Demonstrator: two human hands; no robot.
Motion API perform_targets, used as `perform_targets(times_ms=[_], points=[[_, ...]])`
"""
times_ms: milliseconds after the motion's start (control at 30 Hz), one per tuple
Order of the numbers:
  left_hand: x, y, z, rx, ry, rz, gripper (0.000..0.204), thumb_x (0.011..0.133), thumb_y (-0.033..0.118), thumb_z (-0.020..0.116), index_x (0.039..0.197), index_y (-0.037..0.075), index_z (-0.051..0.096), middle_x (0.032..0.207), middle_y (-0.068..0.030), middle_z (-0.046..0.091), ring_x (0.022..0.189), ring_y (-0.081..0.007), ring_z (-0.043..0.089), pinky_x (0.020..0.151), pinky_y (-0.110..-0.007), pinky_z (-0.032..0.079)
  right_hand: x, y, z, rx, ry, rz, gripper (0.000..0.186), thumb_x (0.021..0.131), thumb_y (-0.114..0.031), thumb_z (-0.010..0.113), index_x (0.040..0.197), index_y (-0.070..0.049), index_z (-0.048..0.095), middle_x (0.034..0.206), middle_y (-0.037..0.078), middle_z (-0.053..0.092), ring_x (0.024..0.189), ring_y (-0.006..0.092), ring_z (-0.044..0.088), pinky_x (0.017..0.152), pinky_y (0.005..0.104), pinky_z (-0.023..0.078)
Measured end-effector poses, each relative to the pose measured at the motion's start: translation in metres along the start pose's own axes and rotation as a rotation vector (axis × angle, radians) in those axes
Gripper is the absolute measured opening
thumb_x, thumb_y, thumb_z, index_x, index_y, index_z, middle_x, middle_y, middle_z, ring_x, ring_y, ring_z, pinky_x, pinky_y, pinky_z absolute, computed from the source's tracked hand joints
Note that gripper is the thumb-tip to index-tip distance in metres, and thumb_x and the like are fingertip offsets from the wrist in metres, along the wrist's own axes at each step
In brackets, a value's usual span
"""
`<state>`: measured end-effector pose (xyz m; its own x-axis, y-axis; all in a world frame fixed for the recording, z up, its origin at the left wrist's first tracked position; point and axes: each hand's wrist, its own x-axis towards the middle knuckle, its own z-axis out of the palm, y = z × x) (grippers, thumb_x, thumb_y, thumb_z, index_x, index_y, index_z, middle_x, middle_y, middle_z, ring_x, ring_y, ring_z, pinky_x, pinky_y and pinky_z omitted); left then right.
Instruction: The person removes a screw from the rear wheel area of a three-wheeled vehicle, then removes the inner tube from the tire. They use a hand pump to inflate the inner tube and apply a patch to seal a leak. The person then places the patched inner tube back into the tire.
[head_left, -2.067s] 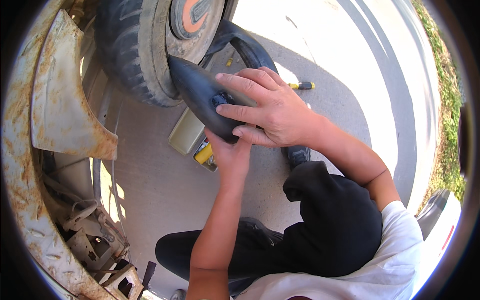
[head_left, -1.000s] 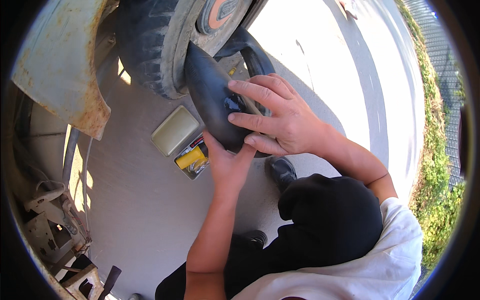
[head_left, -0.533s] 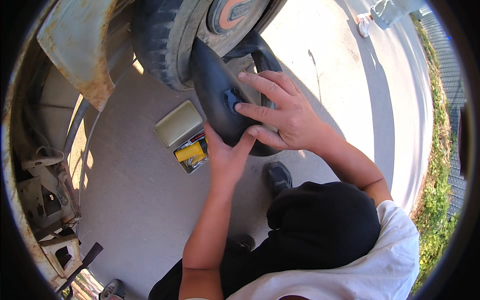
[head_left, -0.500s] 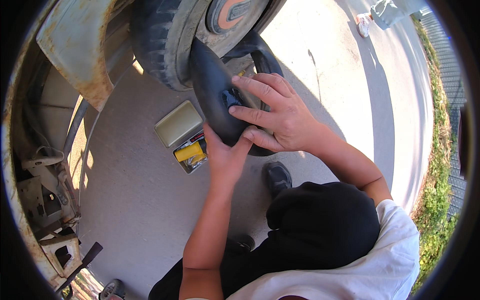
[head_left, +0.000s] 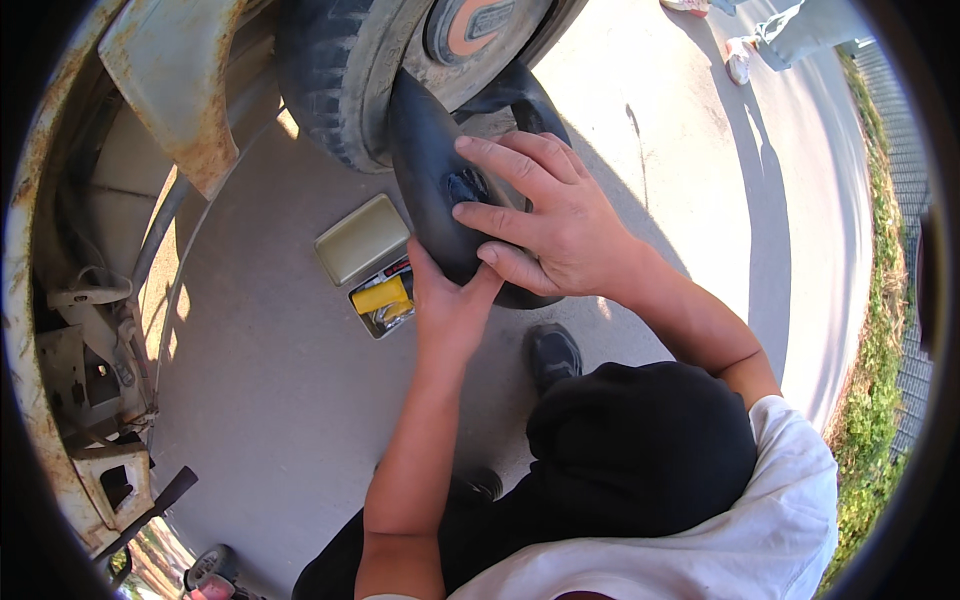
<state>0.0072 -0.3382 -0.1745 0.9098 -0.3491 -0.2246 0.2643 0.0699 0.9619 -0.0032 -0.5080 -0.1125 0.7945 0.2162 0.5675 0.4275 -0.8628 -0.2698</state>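
Observation:
A black rubber inner tube [head_left: 425,130] bulges out from the wheel's tyre [head_left: 325,90] and bends down toward me. On its upper face is a small glossy wet-looking patch [head_left: 468,185]. My left hand [head_left: 448,300] grips the tube from below, thumb and fingers on either side of it. My right hand [head_left: 565,220] lies over the tube with fingers spread. One fingertip touches the rubber at the patch's lower edge, another finger is stretched above it, and the thumb is near my left hand.
An open tin box [head_left: 362,240] holds a yellow-handled item [head_left: 380,296] and small tools on the concrete. Rusty vehicle bodywork [head_left: 175,90] stands at left. At the upper right, another person's shoes [head_left: 740,60] show on the pavement, near a grass strip [head_left: 870,400].
My right fingertip has slid slightly left along the patch's lower edge, and the patch looks more smeared. My left grip stays put. More of the other person's feet shows at the top.

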Motion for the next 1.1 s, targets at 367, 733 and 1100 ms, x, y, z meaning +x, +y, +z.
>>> perform_targets(times_ms=[367, 733, 1100], points=[[0.0, 0.0, 0.003, -0.012, 0.013, 0.008, 0.073, 0.082, 0.023, 0.083, 0.136, 0.0, 0.039, 0.125, -0.0142, 0.058, 0.11, -0.0195, 0.059, 0.095, -0.033, 0.048, 0.005, -0.001, 0.001, -0.054, -0.006, 0.016, 0.028, 0.076, -0.027, 0.072, 0.101, -0.014, 0.073, 0.14, 0.011, 0.052, 0.119, 0.0322, 0.051, 0.097, 0.0452, 0.042], [0.0, 0.002, 0.0, -0.066, -0.005, -0.006, 0.075, 0.083, 0.019, 0.083, 0.138, -0.002, 0.036, 0.127, -0.0142, 0.057, 0.113, -0.0199, 0.057, 0.097, -0.033, 0.047, -0.011, 0.0, -0.003, 0.016, -0.067, 0.035, 0.032, 0.088, -0.028, 0.064, 0.113, -0.01, 0.073, 0.145, 0.017, 0.049, 0.121, 0.0394, 0.05, 0.101, 0.0479, 0.044], [0.001, 0.003, -0.003, -0.177, -0.052, -0.018, 0.079, 0.084, 0.014, 0.08, 0.144, -0.001, 0.03, 0.135, -0.0145, 0.05, 0.121, -0.0205, 0.053, 0.102, -0.034, 0.044, -0.014, 0.011, 0.012, 0.132, 0.027, 0.11, 0.036, 0.083, -0.026, 0.069, 0.113, -0.008, 0.072, 0.142, 0.016, 0.05, 0.117, 0.0382, 0.051, 0.1, 0.0488, 0.043]])
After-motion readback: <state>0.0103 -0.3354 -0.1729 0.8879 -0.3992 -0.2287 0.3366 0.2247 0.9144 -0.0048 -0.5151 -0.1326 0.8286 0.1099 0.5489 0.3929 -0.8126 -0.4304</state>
